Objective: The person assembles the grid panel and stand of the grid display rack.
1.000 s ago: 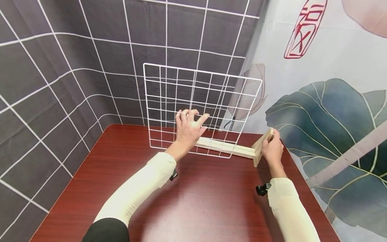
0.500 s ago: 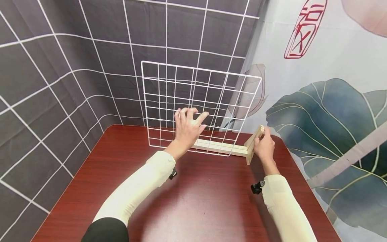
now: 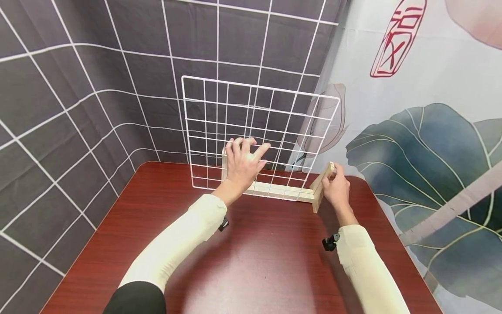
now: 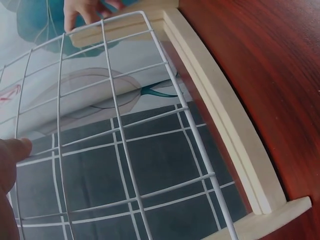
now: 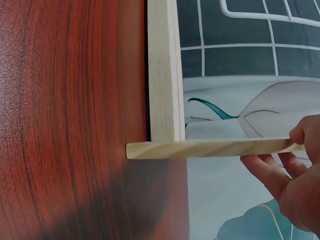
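A white wire grid panel is held up over the back of the table by my left hand, whose bent fingers grip its wires near the middle. Behind and below it lies a pale wooden stand with a long grooved crossbar. My right hand pinches the stand's slanted right end board between thumb and fingers. The left end board shows beyond the other end of the crossbar. In the left wrist view, the panel's lower edge wire runs alongside the crossbar, apart from it.
The dark red wooden table ends close behind the stand. A grey curtain with white lines hangs at the back and left. To the right hangs a pale cloth printed with leaves.
My right hand has moved left with the wooden stand, and the left end board now shows beside my left hand. The grid panel has risen slightly, still in my left hand.
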Available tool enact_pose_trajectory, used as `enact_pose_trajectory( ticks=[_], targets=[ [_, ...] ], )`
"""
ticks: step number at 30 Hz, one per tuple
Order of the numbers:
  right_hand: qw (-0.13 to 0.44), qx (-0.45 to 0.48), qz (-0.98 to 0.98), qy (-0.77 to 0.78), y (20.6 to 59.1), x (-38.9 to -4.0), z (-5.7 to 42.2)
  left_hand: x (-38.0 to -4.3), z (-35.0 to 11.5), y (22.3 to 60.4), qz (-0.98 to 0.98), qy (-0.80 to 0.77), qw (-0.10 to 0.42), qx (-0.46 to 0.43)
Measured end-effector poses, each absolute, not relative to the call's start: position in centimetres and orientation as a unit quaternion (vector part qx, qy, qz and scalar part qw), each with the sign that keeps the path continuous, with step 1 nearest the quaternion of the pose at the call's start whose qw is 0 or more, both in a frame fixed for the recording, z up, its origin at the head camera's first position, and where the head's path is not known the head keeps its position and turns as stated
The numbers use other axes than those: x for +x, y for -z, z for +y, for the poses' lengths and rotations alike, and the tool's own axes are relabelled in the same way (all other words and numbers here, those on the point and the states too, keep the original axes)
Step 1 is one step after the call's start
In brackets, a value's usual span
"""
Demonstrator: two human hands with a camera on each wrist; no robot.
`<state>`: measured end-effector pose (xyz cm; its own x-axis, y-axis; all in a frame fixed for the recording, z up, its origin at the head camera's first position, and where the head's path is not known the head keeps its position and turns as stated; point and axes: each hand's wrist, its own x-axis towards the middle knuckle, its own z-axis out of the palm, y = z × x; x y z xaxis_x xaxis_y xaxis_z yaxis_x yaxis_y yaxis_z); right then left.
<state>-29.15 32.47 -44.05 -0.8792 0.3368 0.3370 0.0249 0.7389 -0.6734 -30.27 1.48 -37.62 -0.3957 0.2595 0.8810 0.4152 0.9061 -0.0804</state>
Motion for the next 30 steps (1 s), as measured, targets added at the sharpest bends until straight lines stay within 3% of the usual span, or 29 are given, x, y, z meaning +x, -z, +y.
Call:
enact_pose_trajectory(
  ticks=[12, 30],
  targets=[
    [0.191, -0.064, -0.909, -0.365, 44.0, -29.8, 31.8, -30.2, 2.4, 35.9, -0.822, 0.069, 0.526, -0.208],
    [0.188, -0.048, -0.909, -0.368, 44.3, -30.1, 31.3, -30.8, 4.3, 32.2, -0.813, 0.102, 0.537, -0.203]
  ],
)
